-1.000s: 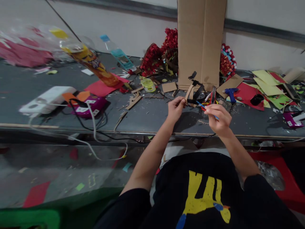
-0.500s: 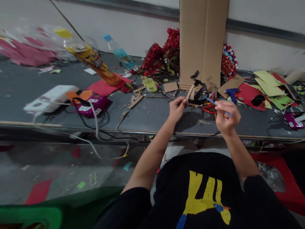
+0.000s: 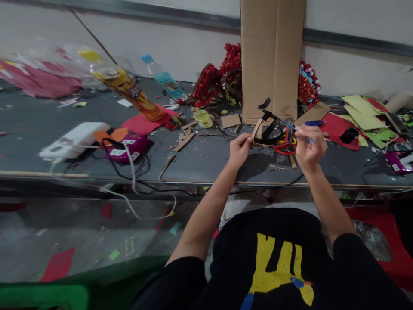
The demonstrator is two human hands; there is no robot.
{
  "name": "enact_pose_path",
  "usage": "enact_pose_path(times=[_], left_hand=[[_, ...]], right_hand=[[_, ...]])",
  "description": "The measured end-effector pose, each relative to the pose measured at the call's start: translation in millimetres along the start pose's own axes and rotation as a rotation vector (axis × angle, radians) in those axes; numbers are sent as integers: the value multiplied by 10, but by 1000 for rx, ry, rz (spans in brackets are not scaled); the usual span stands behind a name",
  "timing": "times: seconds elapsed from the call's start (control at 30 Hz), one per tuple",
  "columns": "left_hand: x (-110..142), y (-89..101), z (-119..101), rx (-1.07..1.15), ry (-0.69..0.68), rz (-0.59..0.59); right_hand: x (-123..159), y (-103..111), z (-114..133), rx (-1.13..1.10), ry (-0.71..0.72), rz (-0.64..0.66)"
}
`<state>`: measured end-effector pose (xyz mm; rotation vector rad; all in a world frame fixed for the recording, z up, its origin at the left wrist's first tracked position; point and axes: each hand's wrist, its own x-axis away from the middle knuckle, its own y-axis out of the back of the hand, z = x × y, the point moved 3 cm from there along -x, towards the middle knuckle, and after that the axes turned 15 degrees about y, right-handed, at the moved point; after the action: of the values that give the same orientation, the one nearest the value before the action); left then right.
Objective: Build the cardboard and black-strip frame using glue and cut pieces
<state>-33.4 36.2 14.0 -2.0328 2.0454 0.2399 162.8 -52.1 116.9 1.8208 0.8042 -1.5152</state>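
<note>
My left hand (image 3: 240,150) pinches the near end of a curved cardboard piece (image 3: 257,129), which is partly black and partly bare brown. Between the fingers of my right hand (image 3: 310,146) is a thin blue paintbrush (image 3: 288,125), its dark tip at the black part of the piece. Red-handled scissors (image 3: 284,148) lie on the bench just behind and between the hands. A small open paint jar (image 3: 203,119) with a yellow-green label stands to the left of the piece.
A tall cardboard sheet (image 3: 272,56) leans on the wall ahead. Leftward are a juice bottle (image 3: 130,88), a blue-capped bottle (image 3: 166,82), a white power strip (image 3: 72,140) and cables. A blue glue gun (image 3: 314,123), a black round item (image 3: 349,135) and coloured paper (image 3: 368,120) lie to the right.
The brush tip has moved slightly up and left, from beside the piece to its upper black part. My left hand keeps its hold. The view has shifted slightly.
</note>
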Motion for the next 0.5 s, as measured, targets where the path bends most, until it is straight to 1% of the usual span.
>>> enact_pose_path(times=[0.07,0.13,0.17,0.23,0.3,0.33,0.43,0.5], left_hand=[[2,5,6,-1,-5,-2],[6,6,4,-2,-8,0],[7,4,1,-4,-7,3],[8,-3,-8,-7,-2,6],[8,-6,-17,-7,3,3],[8,-6,-21,-6,5,-1],[7,-2,-31,-3,8,-7],[7,0,-36,1,13,-9]], right_hand=[[3,-31,-1,-28,21,60],[11,-38,20,-77,12,81],[13,-29,26,-96,-3,65],[8,7,10,-101,-33,-7],[-2,40,-26,-57,-31,-67],[-4,46,-39,-35,-23,-70],[11,28,-16,-40,-13,7],[35,21,31,-88,-37,25]])
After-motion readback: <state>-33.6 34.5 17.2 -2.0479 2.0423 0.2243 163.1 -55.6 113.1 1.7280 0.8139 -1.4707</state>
